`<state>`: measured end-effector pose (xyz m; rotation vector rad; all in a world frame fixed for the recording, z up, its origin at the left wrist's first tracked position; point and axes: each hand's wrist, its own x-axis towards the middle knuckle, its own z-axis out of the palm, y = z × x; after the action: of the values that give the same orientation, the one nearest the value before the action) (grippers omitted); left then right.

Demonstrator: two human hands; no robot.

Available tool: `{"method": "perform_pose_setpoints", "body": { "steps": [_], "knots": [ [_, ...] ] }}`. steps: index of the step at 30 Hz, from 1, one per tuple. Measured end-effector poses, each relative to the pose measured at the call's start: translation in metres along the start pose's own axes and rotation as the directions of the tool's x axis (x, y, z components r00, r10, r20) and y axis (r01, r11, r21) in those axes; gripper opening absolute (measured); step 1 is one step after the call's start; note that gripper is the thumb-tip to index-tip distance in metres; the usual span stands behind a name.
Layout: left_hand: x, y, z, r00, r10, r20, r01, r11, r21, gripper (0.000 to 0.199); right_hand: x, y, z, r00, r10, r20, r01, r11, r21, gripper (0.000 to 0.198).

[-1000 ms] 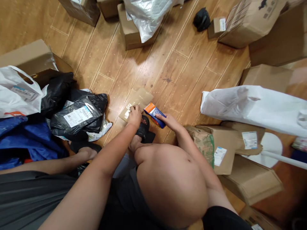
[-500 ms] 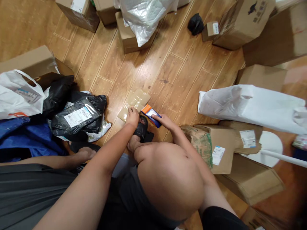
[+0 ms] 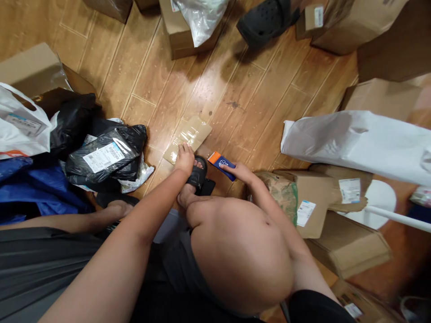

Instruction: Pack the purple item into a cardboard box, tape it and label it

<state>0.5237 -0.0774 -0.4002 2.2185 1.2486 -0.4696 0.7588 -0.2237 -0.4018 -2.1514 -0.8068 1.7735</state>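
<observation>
My left hand (image 3: 185,158) rests with its fingers on a flat tan taped package (image 3: 195,129), which lies on the wooden floor. In my right hand (image 3: 239,172) is a thin blue and orange packet (image 3: 218,159), gripped at its near end with the thumb on top. A white printed figure shows on the packet's blue face. Between the two hands is my foot in a black sandal (image 3: 197,176). Close to that sandal lies a dark flat rectangular thing (image 3: 208,186), whose kind I cannot make out.
Black plastic parcels (image 3: 104,157), a white bag (image 3: 23,123) and blue fabric (image 3: 50,188) pile up on the left. Cardboard boxes (image 3: 311,197) and a long white wrapped parcel (image 3: 353,139) lie right. Another person's black clog (image 3: 264,22) is at the top.
The packet in my right hand has turned, showing more of its blue face, and moved slightly right. A person's clog has come in at the top. The view has shifted a little.
</observation>
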Motion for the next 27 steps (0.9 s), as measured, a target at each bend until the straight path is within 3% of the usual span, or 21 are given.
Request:
{"method": "perform_pose_setpoints", "body": {
  "steps": [15, 23, 27],
  "knots": [
    [-0.006, -0.004, -0.011, 0.999, 0.027, 0.016, -0.027, 1.000, 0.011, 0.064, 0.057, -0.030, 0.022, 0.990, 0.056, -0.130, -0.088, 0.963, -0.256, 0.060],
    [-0.023, -0.019, -0.014, 0.997, 0.078, 0.016, -0.079, 0.995, 0.066, 0.073, 0.058, -0.036, 0.027, 0.987, 0.073, -0.141, -0.107, 0.962, -0.250, 0.056],
    [-0.021, -0.027, -0.012, 0.998, 0.060, 0.003, -0.060, 0.998, 0.017, 0.074, 0.053, -0.042, 0.031, 0.984, 0.086, -0.158, -0.121, 0.967, -0.225, 0.056]
  ]
}}
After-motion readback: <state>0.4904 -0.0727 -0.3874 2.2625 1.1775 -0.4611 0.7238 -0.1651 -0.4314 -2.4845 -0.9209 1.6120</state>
